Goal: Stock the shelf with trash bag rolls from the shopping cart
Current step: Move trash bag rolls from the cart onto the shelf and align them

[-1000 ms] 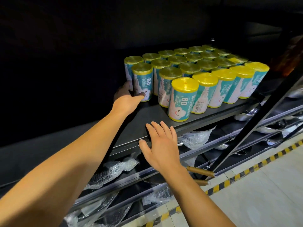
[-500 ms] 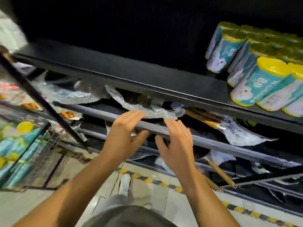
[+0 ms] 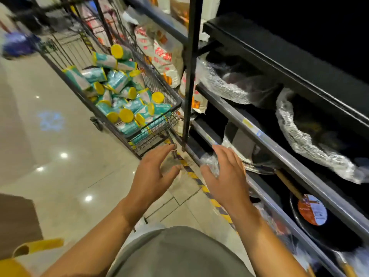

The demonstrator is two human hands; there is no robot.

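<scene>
Head view shows both hands empty and raised in front of the body, short of the shopping cart (image 3: 175, 108). Left hand (image 3: 153, 174): fingers spread and lightly curved, thumb apart, gripping nothing. Right hand (image 3: 225, 174): fingers extended and loosely spread, gripping nothing, held just in front of the lower rail of the shelf unit (image 3: 279, 152). Trash bag rolls (image 3: 123, 96) lie heaped in the wire basket of the cart, ahead and to the left, well apart from both hands; most lie on their sides at mixed angles, with yellow end faces and teal printed wrappers. Handling judgement: each roll appears to be a compact, tightly wound cylinder, probably light and fairly firm, not fragile. The glossy wrapper may be slippery, so a loose grasp could let a roll slide out. Recommended grasp point: around the middle of the cylinder body, fingers and thumb on opposite sides, not on the flat yellow ends. Rolls on top of the heap, nearest the front wall of the basket, offer the clearest access.
</scene>
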